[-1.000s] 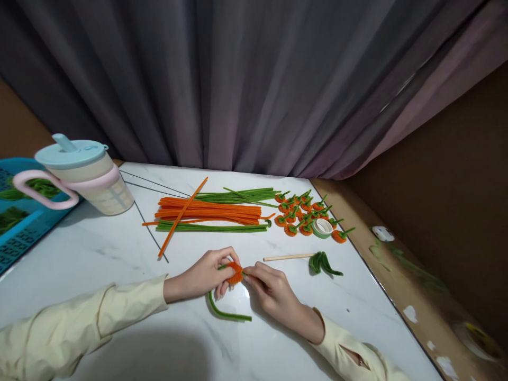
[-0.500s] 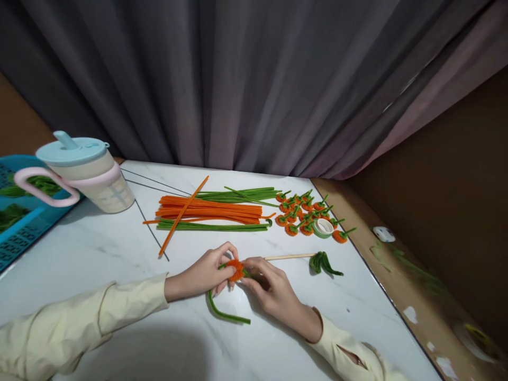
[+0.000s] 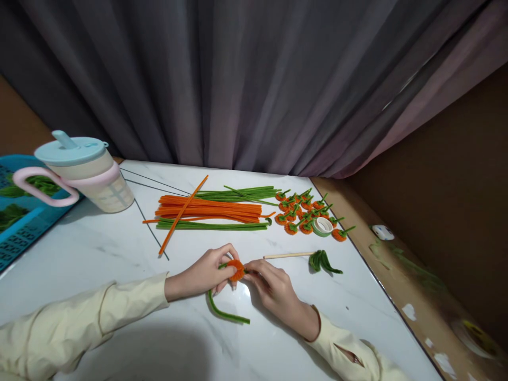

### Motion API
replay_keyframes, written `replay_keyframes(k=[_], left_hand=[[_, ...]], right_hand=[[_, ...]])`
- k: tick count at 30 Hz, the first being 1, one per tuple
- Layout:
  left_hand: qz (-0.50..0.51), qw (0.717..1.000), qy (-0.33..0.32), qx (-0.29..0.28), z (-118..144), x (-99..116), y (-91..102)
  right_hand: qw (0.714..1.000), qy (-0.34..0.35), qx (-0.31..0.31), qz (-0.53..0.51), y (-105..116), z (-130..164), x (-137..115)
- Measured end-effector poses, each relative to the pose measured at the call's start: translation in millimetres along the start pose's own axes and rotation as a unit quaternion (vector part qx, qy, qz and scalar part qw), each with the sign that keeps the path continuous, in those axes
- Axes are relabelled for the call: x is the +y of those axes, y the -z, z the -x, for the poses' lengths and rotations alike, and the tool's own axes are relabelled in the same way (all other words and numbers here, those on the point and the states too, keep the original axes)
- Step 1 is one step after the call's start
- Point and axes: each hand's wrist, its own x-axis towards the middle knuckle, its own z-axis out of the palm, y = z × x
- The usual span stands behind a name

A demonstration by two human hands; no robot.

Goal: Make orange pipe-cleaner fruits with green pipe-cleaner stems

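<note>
My left hand (image 3: 204, 273) and my right hand (image 3: 272, 287) meet over the white marble table (image 3: 99, 254), both pinching a small orange pipe-cleaner coil (image 3: 237, 269). A green pipe-cleaner stem (image 3: 224, 313) hangs from the coil and curves along the table below my hands. A thin wooden stick (image 3: 288, 255) lies just past my right hand, with a bent bunch of green pipe-cleaner pieces (image 3: 322, 262) at its right end.
Orange pipe cleaners (image 3: 210, 210) and green pipe cleaners (image 3: 214, 226) lie in bundles mid-table. Several finished orange coils with green stems (image 3: 301, 211) sit around a roll of green tape (image 3: 322, 226). A lidded cup with a pink handle (image 3: 81, 173) and a blue basket (image 3: 19, 211) stand left.
My right fingers have shifted slightly on the orange coil, and both hands have drifted a little up the table. The green stem has moved with them.
</note>
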Motion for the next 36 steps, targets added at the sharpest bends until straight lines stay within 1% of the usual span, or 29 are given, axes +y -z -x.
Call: replay_keyframes(k=[8,10,13,15,20,25,30,36], left_hand=[[-0.019,1.0,-0.005,-0.014,2.2,2.5,-0.4],[-0.012,0.999,-0.009,-0.028,2.4,4.0,1.0],[0.011,0.998,-0.01,-0.067,2.9,6.7,3.9],[0.019,0.997,-0.01,-0.076,3.2,7.8,5.4],[0.009,0.998,-0.004,-0.065,3.1,6.9,5.8],[0.019,0.998,0.001,-0.06,2.3,8.1,5.4],[0.023,0.998,-0.006,-0.051,1.6,9.2,4.5],[0.034,0.998,-0.01,-0.06,2.5,7.7,4.9]], right_hand=[[1.0,-0.005,0.015,0.015,-3.2,0.2,-0.2],[1.0,-0.001,0.019,0.021,-3.1,0.5,-0.1],[0.999,0.003,0.032,0.024,-3.1,1.1,0.5],[0.999,0.006,0.039,0.026,-3.5,1.5,0.6],[0.998,0.015,0.04,0.036,-4.1,1.5,-1.4],[0.999,0.009,0.04,0.026,-2.5,1.5,-3.4],[0.998,0.031,0.047,0.029,-2.6,1.8,-3.9],[0.998,0.038,0.048,0.023,-1.4,1.1,-3.8]])
